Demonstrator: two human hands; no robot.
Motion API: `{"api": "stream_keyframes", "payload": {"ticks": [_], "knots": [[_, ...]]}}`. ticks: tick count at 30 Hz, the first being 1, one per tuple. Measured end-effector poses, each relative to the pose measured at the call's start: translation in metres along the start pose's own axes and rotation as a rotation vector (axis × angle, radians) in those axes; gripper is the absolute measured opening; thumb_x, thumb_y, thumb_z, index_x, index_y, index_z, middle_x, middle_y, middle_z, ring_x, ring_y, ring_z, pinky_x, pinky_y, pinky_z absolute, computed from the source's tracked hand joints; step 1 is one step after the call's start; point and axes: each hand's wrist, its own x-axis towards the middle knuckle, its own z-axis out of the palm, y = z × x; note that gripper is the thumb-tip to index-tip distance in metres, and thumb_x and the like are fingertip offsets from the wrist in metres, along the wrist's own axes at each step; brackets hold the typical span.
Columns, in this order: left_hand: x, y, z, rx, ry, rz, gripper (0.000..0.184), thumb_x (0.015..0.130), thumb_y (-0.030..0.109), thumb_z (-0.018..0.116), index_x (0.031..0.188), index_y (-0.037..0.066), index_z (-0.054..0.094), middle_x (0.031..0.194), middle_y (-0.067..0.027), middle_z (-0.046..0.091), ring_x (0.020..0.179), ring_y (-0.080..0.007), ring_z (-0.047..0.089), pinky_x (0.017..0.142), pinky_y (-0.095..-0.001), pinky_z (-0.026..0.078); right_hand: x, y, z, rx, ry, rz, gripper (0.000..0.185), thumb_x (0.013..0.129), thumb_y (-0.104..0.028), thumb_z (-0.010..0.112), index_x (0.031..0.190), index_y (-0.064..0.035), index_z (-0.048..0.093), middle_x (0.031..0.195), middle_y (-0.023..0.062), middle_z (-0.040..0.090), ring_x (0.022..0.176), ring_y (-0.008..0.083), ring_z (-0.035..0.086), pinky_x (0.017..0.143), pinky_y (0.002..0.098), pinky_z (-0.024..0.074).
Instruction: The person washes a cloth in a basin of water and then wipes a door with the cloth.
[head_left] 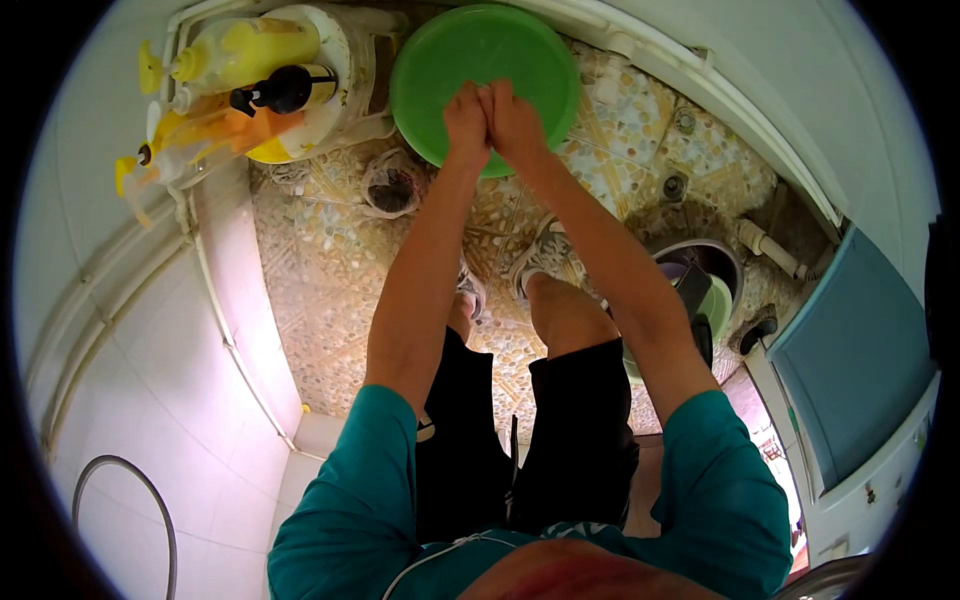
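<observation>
Over a round green basin, my two hands are pressed together. My left hand is closed, its knuckles against the other hand. My right hand is closed too, fingers curled inward. Whatever lies between them, if anything, is hidden by the fingers; only a small pale spot shows where they meet. The basin rests on the patterned tile floor in front of my feet, and I cannot make out anything inside it.
Left of the basin, a white stool carries several pump bottles, including a black-topped one. A small plastic-lined bin stands nearby. At right are stacked basins, a floor drain and a blue-lidded machine.
</observation>
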Motion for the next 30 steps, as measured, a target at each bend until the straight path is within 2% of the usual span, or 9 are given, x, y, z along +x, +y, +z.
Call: {"api": "stream_keyframes", "payload": {"ticks": [6, 10, 12, 18, 20, 21, 24, 26, 30], "knots": [[0.036, -0.018, -0.025, 0.241, -0.066, 0.163, 0.032, 0.105, 0.035, 0.051, 0.095, 0.006, 0.058, 0.077, -0.0011, 0.055, 0.062, -0.0123, 0.048, 0.051, -0.0342, 0.040, 0.006, 0.006, 0.008, -0.001, -0.148, 0.068, 0.029, 0.108, -0.033, 0.043, 0.102, -0.0050, 0.045, 0.068, 0.0236, 0.062, 0.061, 0.0442, 0.062, 0.052, 0.0526, 0.0492], [0.023, -0.009, -0.031, 0.483, -0.036, 0.107, 0.040, 0.105, 0.040, 0.049, 0.112, 0.002, 0.060, 0.096, -0.0076, 0.061, 0.081, -0.0176, 0.058, 0.067, -0.0366, 0.051, 0.002, 0.044, 0.017, -0.085, -0.154, 0.064, 0.017, 0.102, -0.021, 0.051, 0.109, -0.0053, 0.050, 0.089, 0.0251, 0.064, 0.082, 0.0433, 0.064, 0.067, 0.0556, 0.0509], [-0.001, 0.009, -0.027, 0.430, 0.100, -0.029, 0.051, 0.105, 0.041, 0.047, 0.134, 0.000, 0.052, 0.121, -0.0137, 0.059, 0.107, -0.0242, 0.059, 0.088, -0.0416, 0.053, 0.004, 0.058, 0.020, -0.164, -0.103, -0.037, 0.016, 0.099, -0.015, 0.055, 0.111, -0.0063, 0.053, 0.101, 0.0254, 0.064, 0.094, 0.0426, 0.064, 0.073, 0.0562, 0.0512], [0.037, -0.027, -0.090, 0.461, 0.039, -0.080, 0.051, 0.105, 0.037, 0.048, 0.142, 0.001, 0.047, 0.136, -0.0167, 0.054, 0.125, -0.0318, 0.055, 0.099, -0.0471, 0.050, -0.001, 0.075, 0.060, -0.304, -0.156, 0.013, 0.043, 0.087, -0.005, 0.063, 0.129, -0.0119, 0.058, 0.132, 0.0210, 0.054, 0.121, 0.0417, 0.052, 0.096, 0.0498, 0.0500], [0.069, -0.062, -0.129, 0.533, -0.104, 0.002, 0.049, 0.105, 0.034, 0.050, 0.141, 0.001, 0.048, 0.133, -0.0177, 0.056, 0.122, -0.0327, 0.057, 0.098, -0.0475, 0.051, -0.006, 0.120, 0.102, -0.434, -0.160, -0.387, 0.050, 0.086, -0.008, 0.064, 0.136, -0.0156, 0.056, 0.138, 0.0217, 0.053, 0.123, 0.0388, 0.053, 0.101, 0.0486, 0.0485], [0.071, -0.062, -0.135, 0.598, -0.258, 0.082, 0.047, 0.104, 0.031, 0.052, 0.140, 0.000, 0.049, 0.131, -0.0187, 0.058, 0.120, -0.0336, 0.059, 0.097, -0.0478, 0.052, 0.001, 0.107, 0.094, -0.424, -0.160, -0.392, 0.050, 0.086, -0.008, 0.064, 0.136, -0.0156, 0.056, 0.138, 0.0217, 0.053, 0.123, 0.0388, 0.053, 0.101, 0.0486, 0.0485], [0.051, -0.047, -0.111, 0.391, -0.119, -0.055, 0.045, 0.103, 0.029, 0.054, 0.136, -0.001, 0.052, 0.121, -0.0186, 0.064, 0.110, -0.0346, 0.065, 0.092, -0.0475, 0.055, 0.026, 0.104, 0.083, -0.755, -0.590, -0.361, 0.041, 0.088, -0.012, 0.065, 0.129, -0.0129, 0.061, 0.133, 0.0225, 0.059, 0.115, 0.0364, 0.061, 0.095, 0.0486, 0.0530], [0.046, -0.043, -0.112, 0.491, -0.128, 0.002, 0.045, 0.103, 0.029, 0.054, 0.136, -0.002, 0.052, 0.122, -0.0190, 0.064, 0.110, -0.0361, 0.064, 0.092, -0.0480, 0.055, 0.037, 0.134, 0.103, -0.565, -0.575, -0.005, 0.033, 0.089, -0.013, 0.065, 0.122, -0.0093, 0.066, 0.121, 0.0213, 0.067, 0.098, 0.0342, 0.069, 0.083, 0.0457, 0.0571], [0.067, -0.062, -0.126, 0.679, -0.266, 0.118, 0.051, 0.104, 0.033, 0.052, 0.141, -0.001, 0.047, 0.133, -0.0211, 0.056, 0.118, -0.0379, 0.059, 0.096, -0.0498, 0.054, 0.024, 0.125, 0.080, -0.051, -0.343, -0.042, 0.027, 0.088, -0.008, 0.063, 0.115, -0.0053, 0.067, 0.110, 0.0172, 0.071, 0.084, 0.0281, 0.071, 0.075, 0.0384, 0.0572]]}}
